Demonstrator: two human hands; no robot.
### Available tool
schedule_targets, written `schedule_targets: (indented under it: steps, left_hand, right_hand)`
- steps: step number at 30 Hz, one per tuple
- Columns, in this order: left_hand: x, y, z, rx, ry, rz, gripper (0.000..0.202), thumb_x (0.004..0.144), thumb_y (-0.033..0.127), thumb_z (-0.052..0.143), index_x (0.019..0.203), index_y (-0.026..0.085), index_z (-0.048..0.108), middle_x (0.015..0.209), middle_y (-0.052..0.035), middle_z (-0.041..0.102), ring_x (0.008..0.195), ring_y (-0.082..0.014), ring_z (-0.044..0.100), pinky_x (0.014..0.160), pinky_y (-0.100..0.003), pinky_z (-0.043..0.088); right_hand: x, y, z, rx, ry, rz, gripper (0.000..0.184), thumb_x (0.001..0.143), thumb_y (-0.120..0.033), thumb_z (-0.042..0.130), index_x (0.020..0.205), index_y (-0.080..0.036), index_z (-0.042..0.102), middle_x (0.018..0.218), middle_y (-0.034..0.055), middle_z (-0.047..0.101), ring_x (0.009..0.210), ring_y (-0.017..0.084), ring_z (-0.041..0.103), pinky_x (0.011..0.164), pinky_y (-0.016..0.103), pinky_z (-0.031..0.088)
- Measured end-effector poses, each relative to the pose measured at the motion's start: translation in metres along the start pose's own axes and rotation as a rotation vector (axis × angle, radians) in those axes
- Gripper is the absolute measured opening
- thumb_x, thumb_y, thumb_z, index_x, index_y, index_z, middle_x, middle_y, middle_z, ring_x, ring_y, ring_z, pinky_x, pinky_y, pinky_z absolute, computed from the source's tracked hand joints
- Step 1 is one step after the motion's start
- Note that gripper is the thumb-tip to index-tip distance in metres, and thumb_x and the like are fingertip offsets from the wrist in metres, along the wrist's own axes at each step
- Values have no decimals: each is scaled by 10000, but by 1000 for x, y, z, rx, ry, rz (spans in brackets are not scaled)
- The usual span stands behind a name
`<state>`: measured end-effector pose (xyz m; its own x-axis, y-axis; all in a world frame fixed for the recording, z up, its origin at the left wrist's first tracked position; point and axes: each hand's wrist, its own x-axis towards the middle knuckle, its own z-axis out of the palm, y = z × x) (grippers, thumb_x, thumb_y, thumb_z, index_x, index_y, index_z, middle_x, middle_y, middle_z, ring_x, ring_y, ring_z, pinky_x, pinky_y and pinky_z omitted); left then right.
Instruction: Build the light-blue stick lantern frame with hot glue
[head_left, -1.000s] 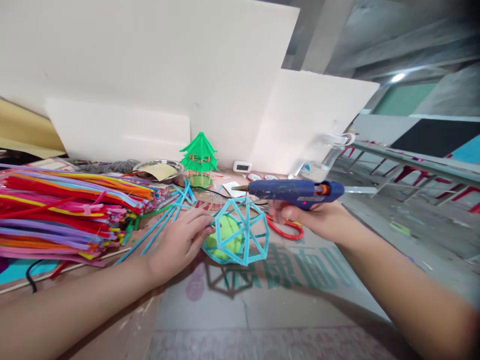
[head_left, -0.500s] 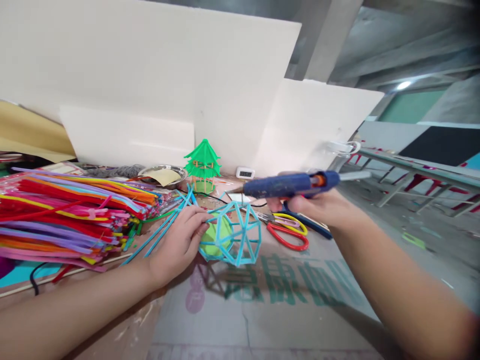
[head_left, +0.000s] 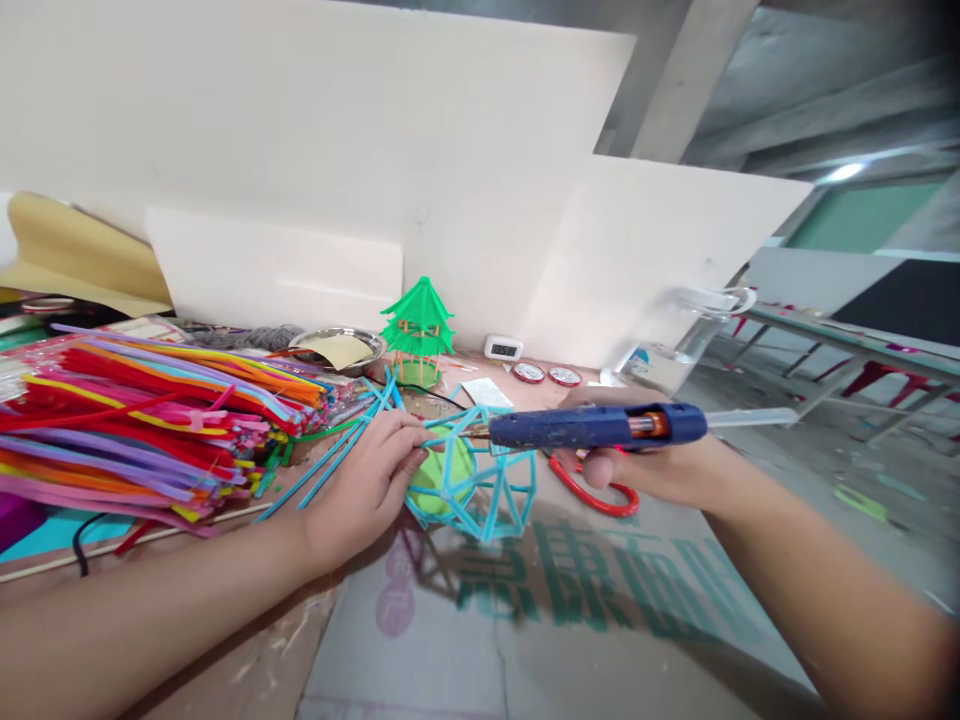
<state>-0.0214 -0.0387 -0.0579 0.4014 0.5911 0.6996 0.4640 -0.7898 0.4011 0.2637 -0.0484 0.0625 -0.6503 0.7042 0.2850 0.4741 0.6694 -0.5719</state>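
Note:
My left hand [head_left: 367,485] pinches the left side of a light-blue stick frame [head_left: 487,480] shaped like a faceted cage, which rests on the table with a green ball [head_left: 442,480] inside it. My right hand [head_left: 652,465] is wrapped round a blue glue gun [head_left: 592,427] held level, its nozzle pointing left and touching the top of the frame near my left fingers. A clear glue stick pokes out of the gun's rear end.
A big heap of coloured pipe cleaners [head_left: 142,420] fills the left. Loose blue sticks [head_left: 337,440] lie beside it. Behind stand a green pagoda model [head_left: 418,325], a metal dish [head_left: 337,348], a small clock [head_left: 503,348] and white boards. Red scissors [head_left: 596,490] lie under the gun.
The glue gun has dropped and moved left, so its nozzle now meets the top of the blue frame. My left hand keeps its hold on the frame.

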Motion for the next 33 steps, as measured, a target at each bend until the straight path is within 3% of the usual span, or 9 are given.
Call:
schedule_targets:
  steps: [11, 24, 33]
  left_hand:
    - [0, 1, -1, 42, -9, 0, 202, 985, 149, 379, 1090, 200, 545, 1101, -84, 534, 1084, -205, 502, 947, -363, 437]
    - [1, 2, -1, 33, 6, 12, 211, 976, 131, 383, 1092, 197, 546, 1102, -90, 541, 1073, -208, 512, 933, -368, 451]
    - [1, 5, 0, 17, 6, 26, 223, 963, 104, 389, 1080, 191, 558, 1088, -88, 546, 1062, -205, 514, 927, -375, 458]
  right_hand:
    - [5, -5, 3, -25, 15, -42, 504, 757, -667, 654, 683, -179, 557, 560, -34, 515, 500, 90, 436, 460, 221, 325]
    - [2, -3, 3, 2, -34, 85, 399, 757, -564, 716, 686, -216, 535, 525, -62, 496, 456, 100, 408, 438, 242, 309]
    - [-16, 6, 5, -33, 66, 10, 471, 762, -653, 657, 711, -189, 595, 638, -4, 586, 572, 137, 511, 524, 261, 381]
